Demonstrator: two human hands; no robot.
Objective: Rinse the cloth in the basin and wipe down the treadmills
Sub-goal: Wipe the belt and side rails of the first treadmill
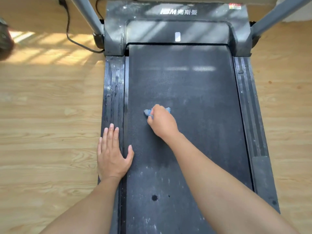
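Gym or home workout rm: treadmill [182, 92], wood-look floor [50, 107].

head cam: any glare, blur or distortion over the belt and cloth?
Head view: sun stripes on the floor upper left; pale glare bands across the motor cover and belt; wide-angle lens splays the uprights outward; cloth slightly blurred under the right hand; left hand sharp, flat on the rail.

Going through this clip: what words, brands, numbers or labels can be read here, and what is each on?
"HSM" then three Chinese characters, seemingly "海斯曼", slightly blurred: white logo on the treadmill front cover.
Red sticker, cover's far right corner: print too blurred to read.
No other text shows.
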